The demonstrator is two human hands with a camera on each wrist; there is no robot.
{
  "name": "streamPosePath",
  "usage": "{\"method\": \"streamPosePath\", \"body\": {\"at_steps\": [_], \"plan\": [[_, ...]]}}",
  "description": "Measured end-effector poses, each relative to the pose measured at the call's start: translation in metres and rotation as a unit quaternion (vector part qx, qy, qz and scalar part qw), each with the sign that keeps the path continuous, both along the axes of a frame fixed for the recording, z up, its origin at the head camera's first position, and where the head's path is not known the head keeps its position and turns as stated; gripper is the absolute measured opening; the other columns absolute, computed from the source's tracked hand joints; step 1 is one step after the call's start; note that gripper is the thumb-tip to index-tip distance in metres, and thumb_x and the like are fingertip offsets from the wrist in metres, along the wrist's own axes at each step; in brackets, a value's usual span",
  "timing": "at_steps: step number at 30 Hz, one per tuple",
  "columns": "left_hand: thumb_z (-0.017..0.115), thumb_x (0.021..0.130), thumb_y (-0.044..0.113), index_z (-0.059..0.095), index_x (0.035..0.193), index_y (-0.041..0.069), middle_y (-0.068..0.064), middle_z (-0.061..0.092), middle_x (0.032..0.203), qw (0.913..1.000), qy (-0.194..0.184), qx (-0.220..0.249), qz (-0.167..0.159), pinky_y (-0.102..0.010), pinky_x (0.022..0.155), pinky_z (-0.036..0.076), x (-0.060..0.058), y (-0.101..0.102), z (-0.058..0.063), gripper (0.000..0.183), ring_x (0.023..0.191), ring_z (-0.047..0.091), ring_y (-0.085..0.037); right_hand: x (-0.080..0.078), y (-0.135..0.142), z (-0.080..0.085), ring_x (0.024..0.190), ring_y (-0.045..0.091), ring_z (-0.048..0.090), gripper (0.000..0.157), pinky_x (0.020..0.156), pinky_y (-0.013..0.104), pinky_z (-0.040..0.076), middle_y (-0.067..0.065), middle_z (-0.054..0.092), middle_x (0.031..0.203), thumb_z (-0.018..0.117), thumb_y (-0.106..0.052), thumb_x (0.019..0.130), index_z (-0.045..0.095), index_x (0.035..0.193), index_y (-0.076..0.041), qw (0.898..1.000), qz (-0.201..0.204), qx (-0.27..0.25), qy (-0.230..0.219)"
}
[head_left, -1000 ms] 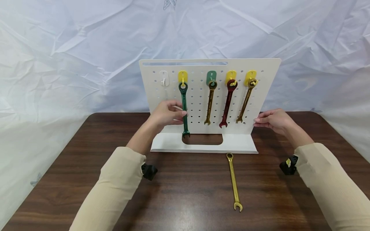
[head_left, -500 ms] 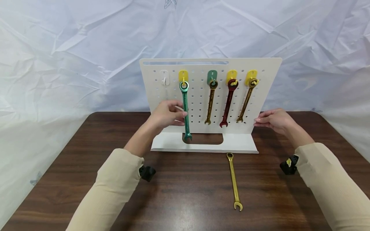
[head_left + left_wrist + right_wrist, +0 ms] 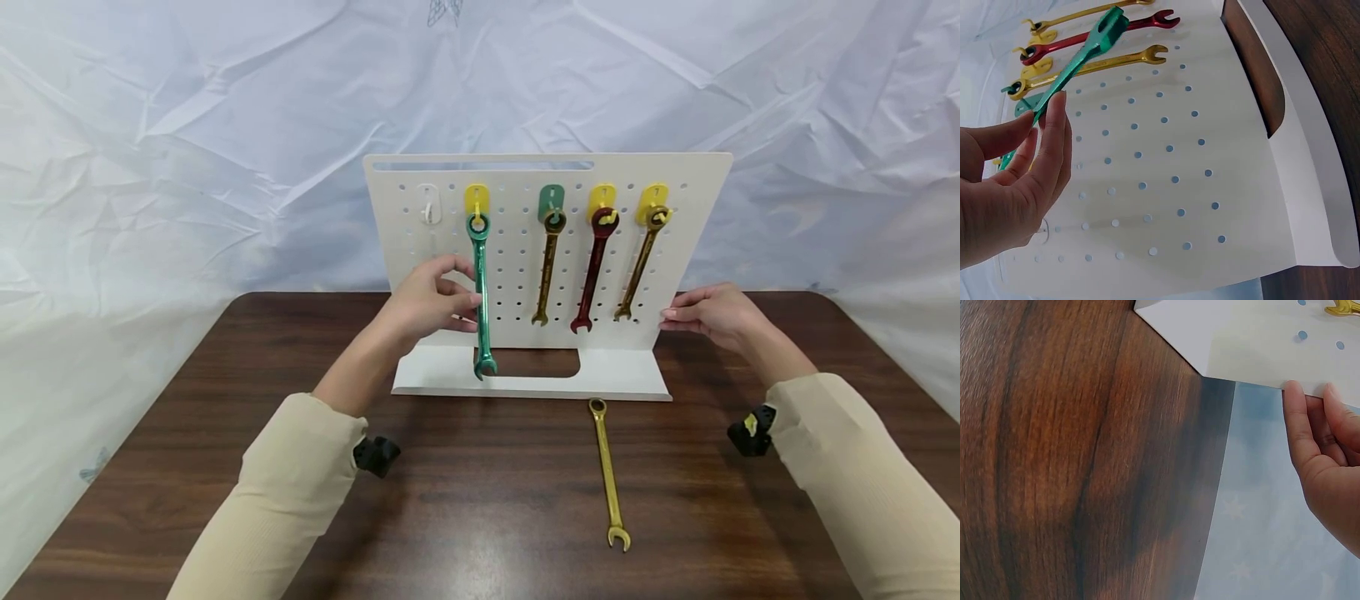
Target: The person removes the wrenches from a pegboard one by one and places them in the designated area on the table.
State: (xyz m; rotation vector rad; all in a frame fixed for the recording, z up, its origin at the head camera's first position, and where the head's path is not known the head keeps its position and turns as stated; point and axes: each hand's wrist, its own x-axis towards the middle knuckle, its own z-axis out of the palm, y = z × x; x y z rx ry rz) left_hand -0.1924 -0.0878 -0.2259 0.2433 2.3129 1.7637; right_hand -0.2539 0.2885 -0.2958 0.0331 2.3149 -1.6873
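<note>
My left hand (image 3: pixel 426 302) pinches a green combination wrench (image 3: pixel 482 325) by its shank, between thumb and fingers. The wrench's ring end is up at a yellow hook (image 3: pixel 477 200), and the hook's tip shows within the ring. Its open end tilts out from the white pegboard (image 3: pixel 514 283), as the left wrist view shows. My right hand (image 3: pixel 712 315) grips the board's right edge by the fingertips. Farther right on the board hang a gold wrench (image 3: pixel 547 267) on a green hook, a red wrench (image 3: pixel 591 271) and another gold wrench (image 3: pixel 639 265) on yellow hooks.
One gold wrench (image 3: pixel 608 475) lies on the dark wooden table (image 3: pixel 480 517) in front of the board's base (image 3: pixel 622 375). A white hook (image 3: pixel 428 204) at the board's upper left carries nothing. A pale sheet (image 3: pixel 225 150) hangs behind.
The green wrench's open end has swung slightly down and out toward me, while its ring stays by the yellow hook. My left forearm has shifted a little left; my right hand keeps its place.
</note>
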Motion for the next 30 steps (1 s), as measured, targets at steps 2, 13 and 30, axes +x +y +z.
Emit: {"method": "streamPosePath", "body": {"at_steps": [2,13,30], "plan": [[0.055,0.089,-0.002,0.048,0.109,0.002,-0.019,0.059,0.086,1.0000,0.002,0.000,-0.002,-0.035,0.068,0.058,0.001,0.000,0.002,0.022,0.069,0.063,-0.024,0.000,0.000,0.000,0.081,0.015,0.066,0.010,0.089,0.041,0.049,0.001,0.065,0.082,0.056,-0.003,0.090,0.061,0.096,0.003,1.000,-0.001,0.000,0.001],[0.053,0.090,-0.003,0.047,0.111,0.000,-0.020,0.060,0.086,0.9999,0.005,0.009,-0.013,-0.037,0.069,0.058,0.005,-0.001,0.011,0.022,0.066,0.063,-0.024,0.001,-0.001,0.002,0.082,0.016,0.066,0.014,0.090,0.042,0.048,0.001,0.065,0.082,0.055,-0.002,0.090,0.058,0.101,0.007,1.000,0.003,0.005,0.005],[0.056,0.089,-0.001,0.048,0.109,0.002,-0.020,0.061,0.088,0.9998,0.002,0.011,-0.016,-0.035,0.070,0.058,0.013,0.000,0.021,0.022,0.071,0.064,-0.027,0.000,-0.001,0.000,0.082,0.015,0.066,0.018,0.091,0.042,0.047,0.000,0.064,0.082,0.055,-0.003,0.091,0.055,0.104,0.009,1.000,0.002,0.013,0.005]]}}
